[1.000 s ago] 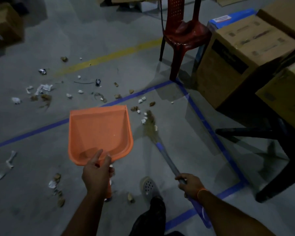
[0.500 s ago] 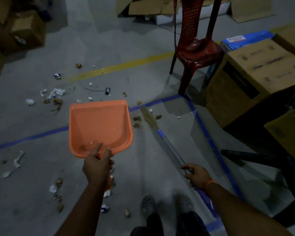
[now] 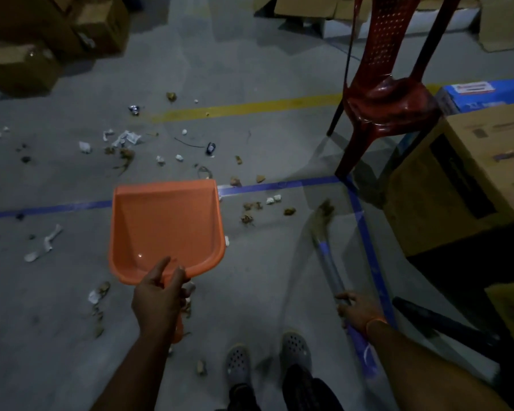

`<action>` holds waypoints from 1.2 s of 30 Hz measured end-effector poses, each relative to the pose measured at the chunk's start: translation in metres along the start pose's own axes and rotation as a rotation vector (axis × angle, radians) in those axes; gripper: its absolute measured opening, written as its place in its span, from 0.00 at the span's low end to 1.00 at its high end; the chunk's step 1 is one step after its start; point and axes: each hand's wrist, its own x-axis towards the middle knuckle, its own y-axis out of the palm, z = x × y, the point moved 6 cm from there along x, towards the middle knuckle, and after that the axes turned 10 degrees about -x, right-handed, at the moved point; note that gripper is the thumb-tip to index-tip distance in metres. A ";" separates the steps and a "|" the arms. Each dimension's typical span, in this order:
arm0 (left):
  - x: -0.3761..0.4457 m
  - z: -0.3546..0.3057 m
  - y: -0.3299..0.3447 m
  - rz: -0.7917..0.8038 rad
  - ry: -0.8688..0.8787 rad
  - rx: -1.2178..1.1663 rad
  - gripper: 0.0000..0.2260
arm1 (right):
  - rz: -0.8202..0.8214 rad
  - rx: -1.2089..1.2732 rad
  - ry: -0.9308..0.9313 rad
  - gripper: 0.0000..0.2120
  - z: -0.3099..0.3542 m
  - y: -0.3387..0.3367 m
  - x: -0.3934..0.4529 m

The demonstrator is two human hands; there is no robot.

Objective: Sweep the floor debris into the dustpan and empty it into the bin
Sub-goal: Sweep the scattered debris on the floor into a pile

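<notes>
My left hand (image 3: 158, 301) grips the handle of an orange dustpan (image 3: 166, 226), held above the floor with its mouth pointing away from me. My right hand (image 3: 358, 308) holds the blue-and-grey handle of a broom (image 3: 328, 256); its brown bristle head (image 3: 324, 210) is blurred near the blue tape corner. Debris (image 3: 251, 207) of paper scraps and brown crumbs lies between dustpan and broom, more debris (image 3: 122, 140) is scattered farther off, and some bits (image 3: 97, 295) lie near my feet. No bin is in view.
A red plastic chair (image 3: 383, 93) stands at the right, next to cardboard boxes (image 3: 469, 167). More boxes (image 3: 42, 40) sit at the far left. Blue tape lines (image 3: 279, 185) and a yellow line (image 3: 250, 108) mark the floor. A dark bar (image 3: 445, 324) lies at the lower right.
The broom head has swung right, away from the debris beside the dustpan and towards the blue tape corner. The view has shifted, and both feet now show below.
</notes>
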 end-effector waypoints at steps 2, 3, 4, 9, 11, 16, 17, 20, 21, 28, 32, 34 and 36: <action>0.000 0.005 -0.001 -0.046 -0.015 0.018 0.18 | 0.051 -0.047 -0.051 0.14 0.015 0.013 0.013; 0.000 0.006 -0.001 -0.058 -0.018 0.020 0.20 | 0.069 -0.068 -0.079 0.14 0.024 0.020 0.020; -0.001 0.005 -0.002 -0.075 -0.014 0.021 0.22 | 0.085 -0.093 -0.107 0.15 0.033 0.027 0.026; -0.007 0.005 -0.004 -0.192 -0.040 0.007 0.17 | 0.255 -0.241 -0.255 0.14 0.105 0.058 0.028; -0.009 0.011 -0.006 -0.236 -0.057 0.016 0.22 | 0.315 -0.292 -0.313 0.13 0.126 0.065 0.026; -0.012 0.020 -0.015 -0.286 -0.073 0.019 0.22 | 0.390 -0.289 -0.409 0.12 0.141 0.063 0.019; -0.013 0.021 -0.016 -0.296 -0.080 0.023 0.22 | 0.379 -0.276 -0.416 0.12 0.140 0.058 0.019; -0.008 0.024 -0.018 -0.307 -0.092 -0.021 0.23 | 0.307 -0.227 -0.406 0.13 0.132 0.036 0.026; -0.006 0.025 -0.018 -0.311 -0.097 -0.019 0.25 | 0.274 -0.213 -0.399 0.13 0.129 0.028 0.030; 0.032 0.050 -0.021 -0.302 -0.097 0.004 0.18 | 0.091 -0.160 -0.242 0.14 0.101 -0.004 0.062; 0.050 0.039 -0.022 -0.265 -0.081 0.005 0.22 | 0.118 -0.223 -0.194 0.13 0.106 0.019 0.060; 0.058 0.033 -0.026 -0.257 -0.081 -0.008 0.24 | 0.167 -0.289 -0.200 0.14 0.117 0.044 0.058; 0.068 0.025 -0.032 -0.260 -0.087 -0.020 0.25 | 0.249 -0.361 -0.222 0.14 0.136 0.074 0.055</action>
